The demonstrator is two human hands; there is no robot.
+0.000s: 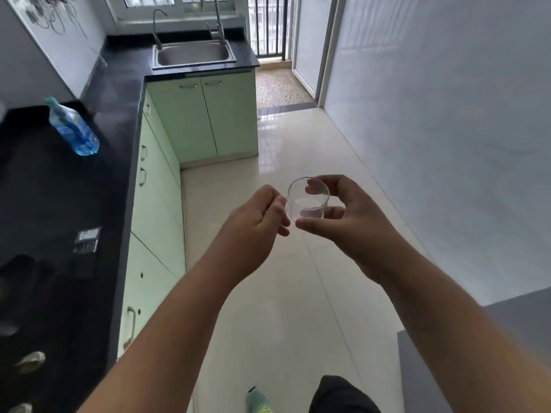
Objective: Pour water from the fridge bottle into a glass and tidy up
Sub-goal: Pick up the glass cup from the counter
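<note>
Right hand (348, 222) grips a small clear glass (308, 201) over the floor, thumb and fingers curled round it. Left hand (256, 219) just beside the glass, fingers loosely curled, holding nothing. Farther left, water bottle (74, 128) stands on the black counter (59, 189); sink (193, 53) beyond.

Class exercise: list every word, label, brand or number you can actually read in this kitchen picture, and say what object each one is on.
None can be read.
Blue label on the bottle on the counter: print too blurred to read.
Small dark card on the counter: pale marks, too small to read.
The glass, held by the right hand, bears no print.
</note>
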